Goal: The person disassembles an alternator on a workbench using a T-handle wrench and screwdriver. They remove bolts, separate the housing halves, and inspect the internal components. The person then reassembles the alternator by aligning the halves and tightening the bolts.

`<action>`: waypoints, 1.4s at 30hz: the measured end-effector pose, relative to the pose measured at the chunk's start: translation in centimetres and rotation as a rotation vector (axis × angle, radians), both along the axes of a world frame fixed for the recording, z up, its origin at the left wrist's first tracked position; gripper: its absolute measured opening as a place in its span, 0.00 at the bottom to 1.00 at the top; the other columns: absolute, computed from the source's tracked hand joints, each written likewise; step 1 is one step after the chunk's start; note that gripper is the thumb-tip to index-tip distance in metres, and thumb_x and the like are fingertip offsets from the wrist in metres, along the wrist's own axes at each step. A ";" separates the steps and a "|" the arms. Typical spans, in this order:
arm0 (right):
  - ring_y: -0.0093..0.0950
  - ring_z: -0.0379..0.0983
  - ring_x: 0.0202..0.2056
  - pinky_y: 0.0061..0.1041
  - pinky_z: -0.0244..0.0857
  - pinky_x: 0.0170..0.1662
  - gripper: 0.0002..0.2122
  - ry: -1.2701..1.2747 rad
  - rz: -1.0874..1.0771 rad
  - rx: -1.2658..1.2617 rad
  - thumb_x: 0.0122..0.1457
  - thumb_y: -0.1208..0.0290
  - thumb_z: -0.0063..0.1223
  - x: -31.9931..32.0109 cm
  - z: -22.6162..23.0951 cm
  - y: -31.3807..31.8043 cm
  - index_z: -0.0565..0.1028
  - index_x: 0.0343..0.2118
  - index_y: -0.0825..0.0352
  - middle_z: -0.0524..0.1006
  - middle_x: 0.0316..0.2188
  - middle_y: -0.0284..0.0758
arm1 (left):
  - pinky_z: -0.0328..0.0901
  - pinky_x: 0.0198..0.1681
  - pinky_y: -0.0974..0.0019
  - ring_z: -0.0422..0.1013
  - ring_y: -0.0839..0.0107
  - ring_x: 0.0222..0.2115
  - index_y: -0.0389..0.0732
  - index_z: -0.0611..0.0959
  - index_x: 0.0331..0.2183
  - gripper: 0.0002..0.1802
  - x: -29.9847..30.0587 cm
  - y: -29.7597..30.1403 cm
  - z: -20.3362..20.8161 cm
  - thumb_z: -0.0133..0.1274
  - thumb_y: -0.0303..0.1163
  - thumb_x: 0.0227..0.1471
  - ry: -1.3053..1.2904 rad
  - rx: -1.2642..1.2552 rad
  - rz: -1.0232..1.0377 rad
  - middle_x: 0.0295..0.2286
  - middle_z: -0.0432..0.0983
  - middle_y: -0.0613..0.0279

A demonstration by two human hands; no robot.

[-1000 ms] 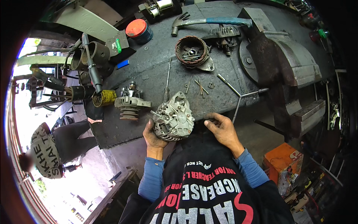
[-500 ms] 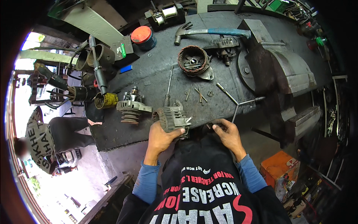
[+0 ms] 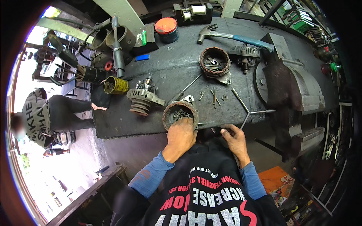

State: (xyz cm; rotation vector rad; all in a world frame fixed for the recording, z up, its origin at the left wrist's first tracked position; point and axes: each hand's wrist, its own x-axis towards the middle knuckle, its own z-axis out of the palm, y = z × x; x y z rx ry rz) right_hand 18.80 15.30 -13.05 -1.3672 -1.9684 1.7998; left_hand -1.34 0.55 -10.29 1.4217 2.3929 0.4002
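At the bench's near edge, my left hand (image 3: 181,136) grips an alternator housing (image 3: 164,115). Its round open side with copper windings faces up, and my fingers reach over the rim into it, so their tips are hidden. My right hand (image 3: 235,140) is to the right of the housing, apart from it, with thumb and fingers pinched together. Something small and dark shows by those fingertips, too small to name. Beyond the housing lies a screwdriver (image 3: 188,87). An alternator half with a grooved pulley (image 3: 140,107) stands to the left.
Farther back are a second winding ring (image 3: 215,62) holding bolts, a rotor assembly (image 3: 245,56) and a claw hammer (image 3: 235,37). Loose bolts (image 3: 214,98) and a three-armed wrench (image 3: 248,112) lie nearer. A large vise (image 3: 294,83) fills the right. Another person (image 3: 56,113) bends at far left.
The housing has turned so that its open winding side faces up. My left hand has shifted right, from its side to over its rim. My right hand stays near the bench edge.
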 end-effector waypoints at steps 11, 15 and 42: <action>0.43 0.81 0.36 0.38 0.74 0.42 0.16 -0.081 0.344 0.381 0.59 0.68 0.63 -5.1 -0.9 -2.1 0.80 0.49 0.67 0.83 0.38 0.45 | 0.65 0.61 0.49 0.68 0.47 0.57 0.36 0.75 0.56 0.42 -3.6 -4.9 4.1 0.76 0.39 0.41 -0.181 0.432 0.425 0.54 0.70 0.45; 0.51 0.79 0.40 0.45 0.73 0.43 0.12 -0.093 0.393 0.473 0.59 0.70 0.62 -6.2 -0.9 -3.1 0.79 0.44 0.68 0.81 0.37 0.48 | 0.65 0.62 0.50 0.70 0.45 0.57 0.31 0.72 0.62 0.43 -3.8 -5.5 0.6 0.70 0.32 0.46 -0.430 0.418 0.523 0.57 0.71 0.41; 0.43 0.81 0.42 0.36 0.73 0.46 0.10 0.084 0.311 0.681 0.62 0.71 0.61 -12.5 4.8 4.6 0.83 0.43 0.68 0.84 0.40 0.43 | 0.57 0.71 0.48 0.56 0.42 0.69 0.38 0.60 0.69 0.73 -3.5 -4.2 -1.5 0.83 0.40 0.23 -0.502 0.444 0.158 0.67 0.58 0.41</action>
